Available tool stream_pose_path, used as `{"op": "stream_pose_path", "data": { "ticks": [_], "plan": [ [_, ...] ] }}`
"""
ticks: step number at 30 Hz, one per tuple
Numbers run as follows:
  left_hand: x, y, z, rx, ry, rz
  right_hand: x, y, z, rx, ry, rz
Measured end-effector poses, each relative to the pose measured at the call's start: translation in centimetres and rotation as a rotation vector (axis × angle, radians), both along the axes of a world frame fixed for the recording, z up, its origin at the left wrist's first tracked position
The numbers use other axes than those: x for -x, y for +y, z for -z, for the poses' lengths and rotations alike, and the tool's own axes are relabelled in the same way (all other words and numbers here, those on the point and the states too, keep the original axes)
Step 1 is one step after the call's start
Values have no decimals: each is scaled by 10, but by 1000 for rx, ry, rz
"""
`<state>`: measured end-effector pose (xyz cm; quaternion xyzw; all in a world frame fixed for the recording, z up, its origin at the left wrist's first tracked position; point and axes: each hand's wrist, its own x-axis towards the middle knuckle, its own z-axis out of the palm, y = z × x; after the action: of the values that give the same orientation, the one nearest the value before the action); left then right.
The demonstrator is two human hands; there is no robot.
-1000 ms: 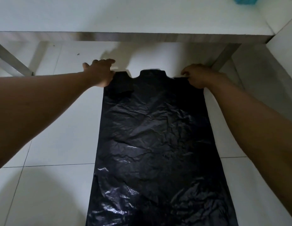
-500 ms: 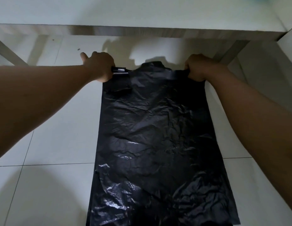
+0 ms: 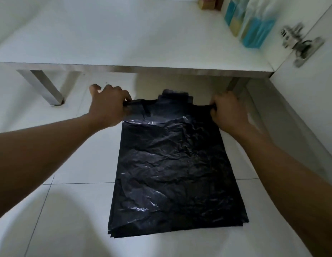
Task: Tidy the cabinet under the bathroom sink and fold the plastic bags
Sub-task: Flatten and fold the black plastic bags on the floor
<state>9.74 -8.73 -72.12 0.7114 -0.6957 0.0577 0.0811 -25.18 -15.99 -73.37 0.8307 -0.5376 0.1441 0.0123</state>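
Observation:
A black plastic bag (image 3: 172, 173) lies flat on the white tiled floor, its handles pointing toward the cabinet. My left hand (image 3: 107, 106) grips the left handle at the bag's far left corner. My right hand (image 3: 227, 110) grips the right handle at the far right corner. Both far corners are lifted a little off the floor, and the bag's near edge rests on the tile with several layers showing.
The cabinet's white bottom shelf (image 3: 124, 43) stands on metal legs (image 3: 42, 86) just beyond the bag. Blue and yellow packages (image 3: 252, 21) stand at its back right. An open door with a metal hinge (image 3: 300, 43) is at the right.
Both hands keep hold of the handles and have raised them slightly. The view has tilted up and pulled back, bringing the shelf's contents, the hinge and the bag's near edge into sight.

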Motion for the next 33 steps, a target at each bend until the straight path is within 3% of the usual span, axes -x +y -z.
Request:
{"op": "stream_pose_path", "data": {
  "ticks": [7,13,21,23,26,28,33],
  "plan": [
    [30,71,30,-76,44,72,31,74,14,-75,125,58],
    [39,98,62,-101,42,144,40,103,36,-331,149,50],
    [37,99,62,-431,-29,155,45,101,31,-690,133,25],
    [38,96,59,-385,-41,145,39,97,22,-658,111,50],
    [50,82,60,-184,35,161,10,92,23,-371,-6,36],
    [63,70,65,-159,14,171,-24,92,32,-273,-9,-3],
    [88,56,93,-286,-66,209,-88,92,78,-424,131,-76]
  ]
}}
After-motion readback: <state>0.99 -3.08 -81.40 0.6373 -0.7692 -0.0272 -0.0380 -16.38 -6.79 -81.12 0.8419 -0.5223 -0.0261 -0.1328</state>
